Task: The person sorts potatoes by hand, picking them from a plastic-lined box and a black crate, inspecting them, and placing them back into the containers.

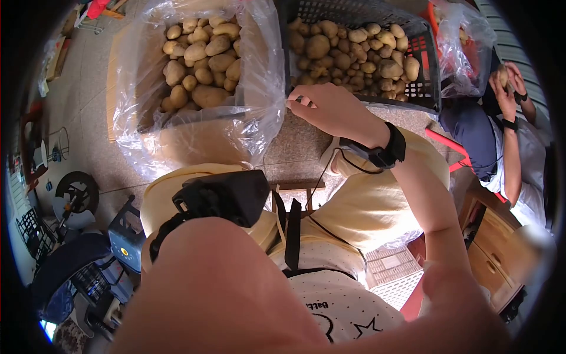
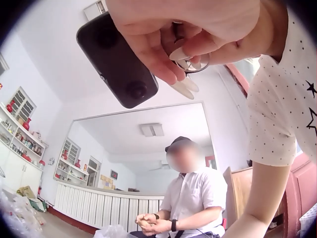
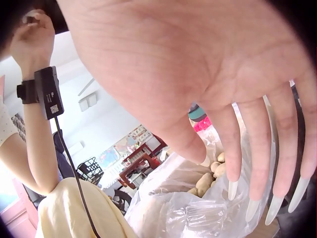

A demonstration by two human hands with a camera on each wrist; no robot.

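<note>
1. Black crate (image 1: 425,56), one, landmark: open-topped, perforated walls, holding potatoes (image 1: 356,56) of mixed sizes, many small.
2. Cardboard box (image 1: 194,144), one: just left of the crate, lined with a clear plastic bag (image 1: 268,65) folded over its rim; larger potatoes inside.
3. Right hand (image 1: 336,112), bare, long pale nails: at the crate's near left corner, beside the bag's edge. Fingers extended and spread, thumb apart, nothing in the palm. Contact with the plastic cannot be told.
4. Left hand (image 2: 198,25), bare: raised well above the crate, fingers curled beside a black two-lensed device (image 2: 118,62) and a small round shiny piece (image 2: 194,64). Whether it grips either cannot be told. The hands are well apart.
5. Wrist cameras, black, strapped: one on the right wrist (image 1: 386,147), one on the left wrist (image 3: 39,91).
6. Plastic bag, second (image 1: 466,44), in a red container (image 1: 433,20): right of the crate.
7. Seated person (image 1: 513,135), white shirt, dark cap: right of the crate, both hands around a small brown item (image 1: 502,75).
8. Wooden cabinet (image 1: 495,248): nearer the wearer than the crate, to its right.
</note>
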